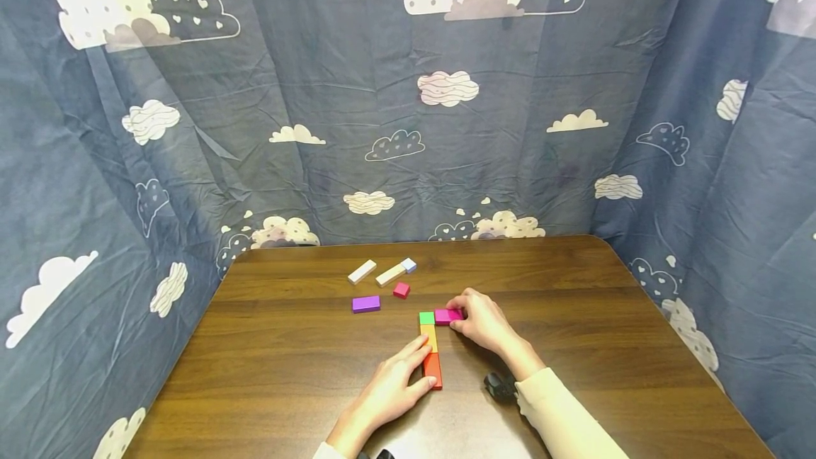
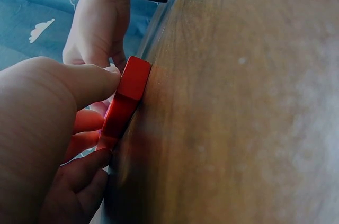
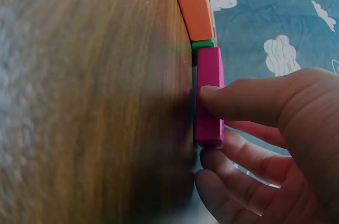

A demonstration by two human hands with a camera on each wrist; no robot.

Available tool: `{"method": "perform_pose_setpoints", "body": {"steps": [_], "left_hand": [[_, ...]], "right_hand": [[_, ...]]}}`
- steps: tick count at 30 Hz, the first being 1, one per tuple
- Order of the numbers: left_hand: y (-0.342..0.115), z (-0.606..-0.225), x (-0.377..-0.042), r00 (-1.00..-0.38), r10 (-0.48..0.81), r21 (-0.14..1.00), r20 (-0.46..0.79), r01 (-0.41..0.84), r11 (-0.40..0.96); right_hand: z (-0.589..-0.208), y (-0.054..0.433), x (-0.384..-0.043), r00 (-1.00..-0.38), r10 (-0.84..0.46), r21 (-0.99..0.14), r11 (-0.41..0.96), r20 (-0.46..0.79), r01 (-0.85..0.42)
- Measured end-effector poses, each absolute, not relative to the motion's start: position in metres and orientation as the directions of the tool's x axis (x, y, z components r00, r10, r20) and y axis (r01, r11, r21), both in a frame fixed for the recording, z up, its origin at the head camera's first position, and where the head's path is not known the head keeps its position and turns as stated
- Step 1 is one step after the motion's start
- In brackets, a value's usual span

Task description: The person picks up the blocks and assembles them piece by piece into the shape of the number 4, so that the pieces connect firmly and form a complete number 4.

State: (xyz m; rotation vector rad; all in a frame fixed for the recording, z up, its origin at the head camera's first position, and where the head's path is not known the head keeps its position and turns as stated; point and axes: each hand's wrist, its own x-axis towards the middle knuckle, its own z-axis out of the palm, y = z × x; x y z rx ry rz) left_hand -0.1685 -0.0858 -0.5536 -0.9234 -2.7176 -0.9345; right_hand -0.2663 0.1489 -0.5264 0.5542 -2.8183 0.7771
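On the table, a small green block (image 1: 427, 318), an orange block (image 1: 429, 329) and a red block (image 1: 433, 370) lie end to end in a row running toward me. My left hand (image 1: 392, 387) rests on this row, its fingertips on the orange block and its thumb on the red one. My right hand (image 1: 483, 319) pinches a magenta block (image 1: 445, 317) between thumb and fingers. That block lies crosswise at the right side of the green one; in the right wrist view, the magenta block (image 3: 210, 68) appears to touch it.
Beyond the row lie a purple block (image 1: 366, 304), a small crimson block (image 1: 401, 290), a white block (image 1: 362, 272) and a cream block (image 1: 390, 275) with a small pale blue block (image 1: 409, 265) at its end. A cloud-patterned curtain (image 1: 357, 105) surrounds the wooden table (image 1: 268, 367).
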Motion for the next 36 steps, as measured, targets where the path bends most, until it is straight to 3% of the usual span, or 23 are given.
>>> {"method": "perform_pose_setpoints", "body": {"steps": [36], "left_hand": [[-0.0860, -0.5530, -0.1681, -0.816, 0.506, 0.533, 0.281, 0.571, 0.624]], "right_hand": [[-0.5285, 0.1477, -0.2663, -0.905, -0.328, -0.461, 0.781, 0.272, -0.422]]}}
